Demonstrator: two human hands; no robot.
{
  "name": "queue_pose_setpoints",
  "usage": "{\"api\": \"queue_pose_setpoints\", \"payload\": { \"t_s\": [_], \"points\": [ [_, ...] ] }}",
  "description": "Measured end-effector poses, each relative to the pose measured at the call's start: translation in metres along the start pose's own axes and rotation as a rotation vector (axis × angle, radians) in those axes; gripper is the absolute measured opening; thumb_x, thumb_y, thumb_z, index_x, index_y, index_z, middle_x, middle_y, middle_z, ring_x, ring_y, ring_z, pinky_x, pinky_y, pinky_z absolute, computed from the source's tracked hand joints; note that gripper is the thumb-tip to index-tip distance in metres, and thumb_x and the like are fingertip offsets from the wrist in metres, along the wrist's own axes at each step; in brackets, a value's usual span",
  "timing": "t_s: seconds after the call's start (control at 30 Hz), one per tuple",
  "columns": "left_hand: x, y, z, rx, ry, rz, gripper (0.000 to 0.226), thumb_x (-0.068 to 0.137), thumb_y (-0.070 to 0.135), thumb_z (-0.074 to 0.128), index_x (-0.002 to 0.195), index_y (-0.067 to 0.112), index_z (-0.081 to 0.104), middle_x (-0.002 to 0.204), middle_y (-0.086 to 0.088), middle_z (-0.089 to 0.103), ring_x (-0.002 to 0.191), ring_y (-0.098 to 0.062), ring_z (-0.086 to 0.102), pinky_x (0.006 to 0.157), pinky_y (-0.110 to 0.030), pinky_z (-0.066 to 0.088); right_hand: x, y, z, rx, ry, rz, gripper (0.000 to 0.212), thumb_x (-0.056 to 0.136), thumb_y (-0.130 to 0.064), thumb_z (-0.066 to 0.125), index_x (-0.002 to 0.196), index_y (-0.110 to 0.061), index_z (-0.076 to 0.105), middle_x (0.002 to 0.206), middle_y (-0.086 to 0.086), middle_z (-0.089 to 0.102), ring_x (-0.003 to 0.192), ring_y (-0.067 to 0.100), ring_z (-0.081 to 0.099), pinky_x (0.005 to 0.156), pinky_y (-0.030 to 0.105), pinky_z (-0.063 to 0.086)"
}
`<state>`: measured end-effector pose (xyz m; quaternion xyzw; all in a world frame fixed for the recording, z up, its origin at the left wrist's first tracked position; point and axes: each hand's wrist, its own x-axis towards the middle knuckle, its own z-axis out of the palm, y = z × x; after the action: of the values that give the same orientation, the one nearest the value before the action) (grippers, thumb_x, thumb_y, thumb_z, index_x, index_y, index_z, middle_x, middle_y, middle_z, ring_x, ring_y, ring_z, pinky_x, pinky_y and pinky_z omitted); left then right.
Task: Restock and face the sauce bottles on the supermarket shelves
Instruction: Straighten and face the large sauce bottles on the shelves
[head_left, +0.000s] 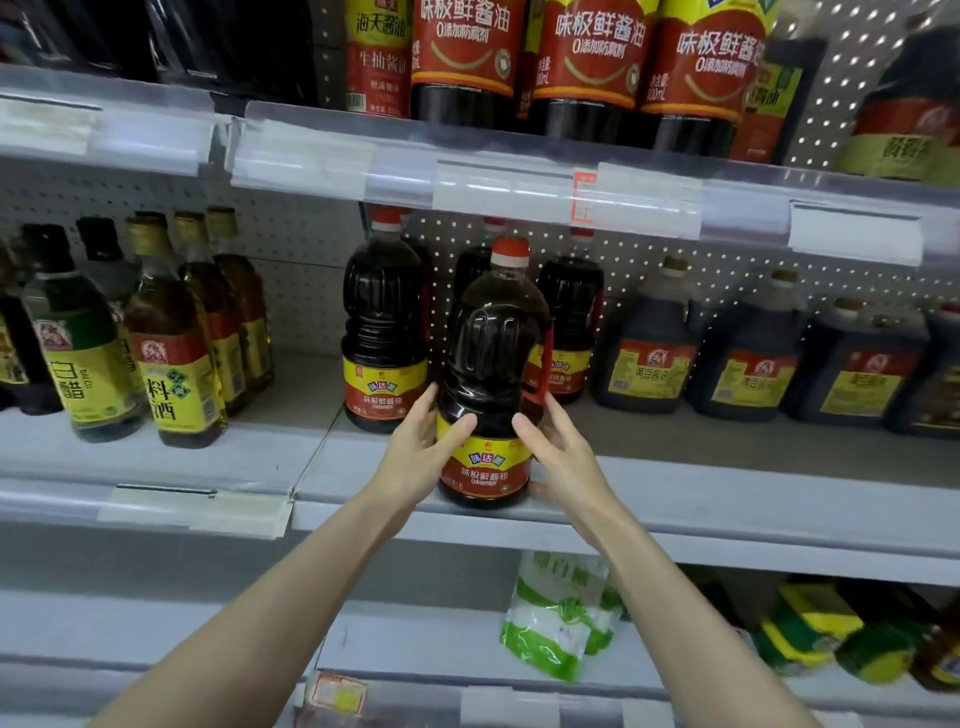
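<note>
Shelf (727, 483): left hand (415, 452), right hand (563, 452) clasp one bottle (493, 358); three bottles (383, 332) behind.

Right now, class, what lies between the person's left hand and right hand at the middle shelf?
In the head view, a red-capped soy sauce bottle stands between the left hand and right hand, both holding its sides.

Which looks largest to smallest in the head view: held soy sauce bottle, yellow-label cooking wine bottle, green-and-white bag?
1. held soy sauce bottle, though nearest the camera
2. yellow-label cooking wine bottle
3. green-and-white bag, partly hidden
</note>
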<state>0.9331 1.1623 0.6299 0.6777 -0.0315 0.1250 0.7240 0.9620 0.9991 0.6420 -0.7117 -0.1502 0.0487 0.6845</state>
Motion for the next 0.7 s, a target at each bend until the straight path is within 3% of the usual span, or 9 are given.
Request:
{"api": "queue_pose_setpoints", "payload": {
  "t_s": [0.1,0.23,0.37,0.53,0.7],
  "points": [
    [0.001,-0.009,0.001,-0.004,0.017,0.014,0.058,0.091,0.022,0.061,0.136,0.043,0.03,0.115,0.023,0.055,0.109,0.005,0.055,0.08,-0.013,0.049,-0.001,0.009,0.0,0.004,0.009,-0.016,0.059,0.094,-0.032,0.057,0.146,-0.04,0.029,0.119,-0.029,0.051,0.107,-0.009,0.051,0.096,0.029,0.047],
    [0.006,-0.011,0.004,-0.013,0.059,0.005,0.053,0.091,0.02,0.062,0.126,0.046,0.032,0.104,0.03,0.051,0.093,0.015,0.054,0.074,-0.013,0.049,0.007,0.012,-0.001,0.024,0.019,-0.014,0.061,0.095,-0.031,0.057,0.148,-0.035,0.028,0.13,-0.018,0.051,0.107,-0.006,0.053,0.092,0.028,0.048],
    [0.019,-0.012,0.003,-0.014,0.084,-0.016,0.059,0.091,0.024,0.063,0.142,0.03,0.036,0.117,0.018,0.054,0.106,0.0,0.054,0.087,-0.025,0.049,0.024,0.018,-0.001,0.045,0.058,0.035,0.066,0.092,-0.035,0.06,0.15,-0.029,0.029,0.144,-0.007,0.046,0.125,0.012,0.05,0.095,0.031,0.047],
    [0.044,-0.022,-0.001,0.03,0.108,-0.046,0.064,0.087,0.033,0.067,0.143,0.023,0.04,0.131,0.002,0.059,0.116,-0.015,0.059,0.093,-0.038,0.053,0.048,0.023,-0.001,0.037,0.089,0.048,0.058,0.093,-0.035,0.06,0.145,-0.03,0.036,0.123,-0.007,0.06,0.106,0.01,0.06,0.085,0.03,0.052],
    [0.066,-0.027,-0.001,0.072,0.13,-0.029,0.067,0.086,0.037,0.068,0.145,0.025,0.038,0.129,0.002,0.059,0.111,-0.014,0.06,0.091,-0.039,0.054,0.071,0.03,-0.003,0.058,0.108,0.056,0.061,0.092,-0.037,0.061,0.146,-0.034,0.035,0.124,-0.006,0.06,0.111,0.016,0.06,0.097,0.044,0.051]
  ]
}}
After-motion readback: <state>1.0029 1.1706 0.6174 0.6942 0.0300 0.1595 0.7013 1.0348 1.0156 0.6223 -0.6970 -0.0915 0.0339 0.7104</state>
